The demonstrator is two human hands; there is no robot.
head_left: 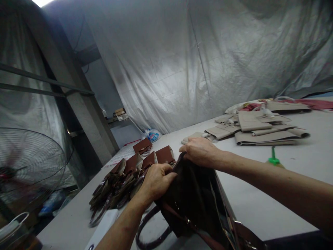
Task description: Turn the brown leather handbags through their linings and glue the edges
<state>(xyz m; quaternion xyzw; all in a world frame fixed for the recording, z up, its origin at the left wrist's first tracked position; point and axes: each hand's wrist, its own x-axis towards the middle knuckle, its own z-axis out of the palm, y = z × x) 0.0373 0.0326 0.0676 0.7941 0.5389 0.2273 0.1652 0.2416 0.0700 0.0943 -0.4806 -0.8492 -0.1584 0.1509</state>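
Observation:
A dark brown handbag (192, 194) lies tilted on the white table, its rounded handle (145, 229) curving out at the lower left. My left hand (157, 182) pinches the bag's edge between thumb and fingers. Farther along that edge, my right hand (199, 151) is closed on the bag's upper corner. Brown straps with metal fittings cross the side nearest me. Just beyond my left hand lies a row of similar bags with reddish-brown flaps (163, 154). The bag's lower end runs out of the picture.
Beige leather-like pieces (260, 128) are heaped at the back right of the table (293, 173). A bottle with a green nozzle (274, 160) stands beyond my right forearm. At far left is a large fan (28, 166), with a clear container (15, 232) below it. Silvery sheeting (208, 62) hangs behind.

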